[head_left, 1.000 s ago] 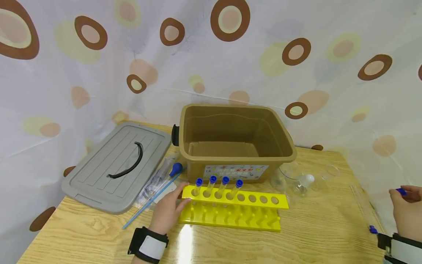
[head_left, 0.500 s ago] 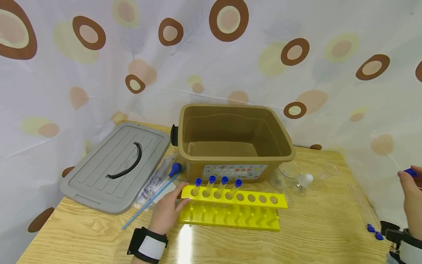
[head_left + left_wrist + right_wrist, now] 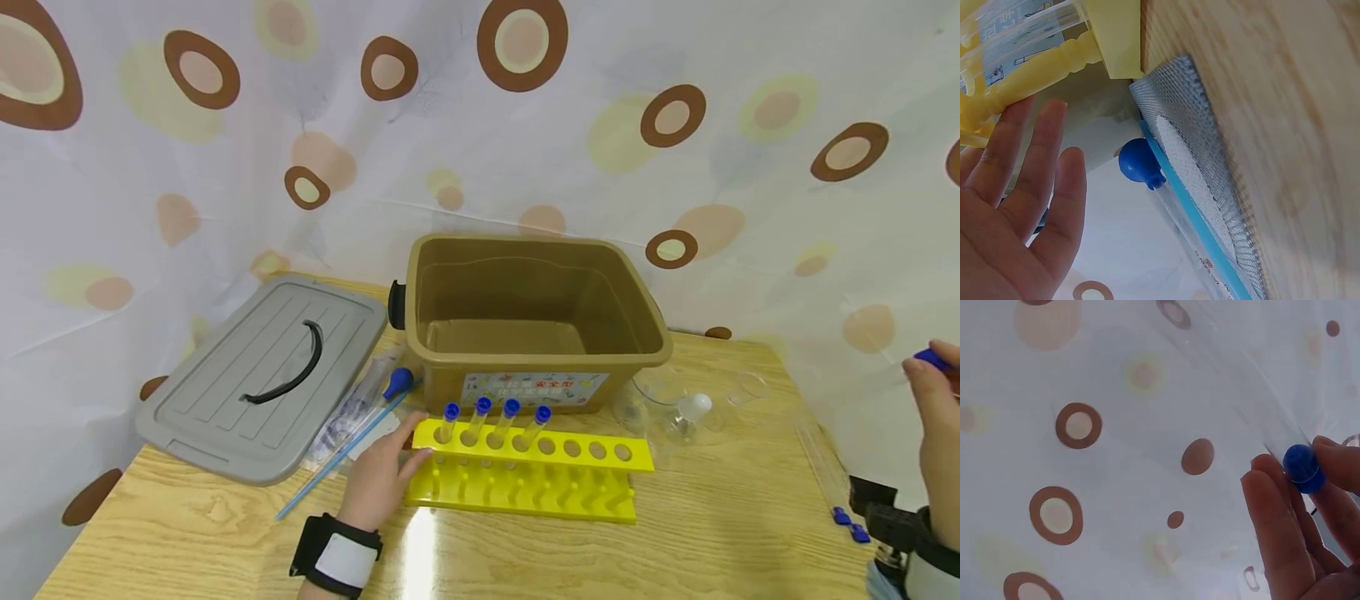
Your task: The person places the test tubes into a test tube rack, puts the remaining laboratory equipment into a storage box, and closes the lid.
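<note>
The yellow test tube rack (image 3: 643,461) stands in front of the brown bin, with several blue-capped test tubes (image 3: 506,425) in its left holes. My left hand (image 3: 375,479) grips the rack's left end, thumb on the front side. In the left wrist view the fingers (image 3: 1041,147) lie against a yellow peg of the rack. At the far right edge my right hand (image 3: 936,433) is raised and partly cut off. It pinches a clear test tube (image 3: 1275,422) by its blue cap (image 3: 1302,464), as the right wrist view shows; the tube's far end is hard to make out.
Behind the rack is the brown bin (image 3: 540,361); its grey lid (image 3: 262,383) lies left. A blue-bulbed dropper (image 3: 397,383) and a blue stick (image 3: 337,458) lie between. Clear glassware (image 3: 686,417) stands right of the bin. Two blue-ended tubes (image 3: 842,517) lie at the right edge.
My right hand has risen and shifted slightly right with the blue-capped tube. My left hand stays on the rack, and the rack has not moved.
</note>
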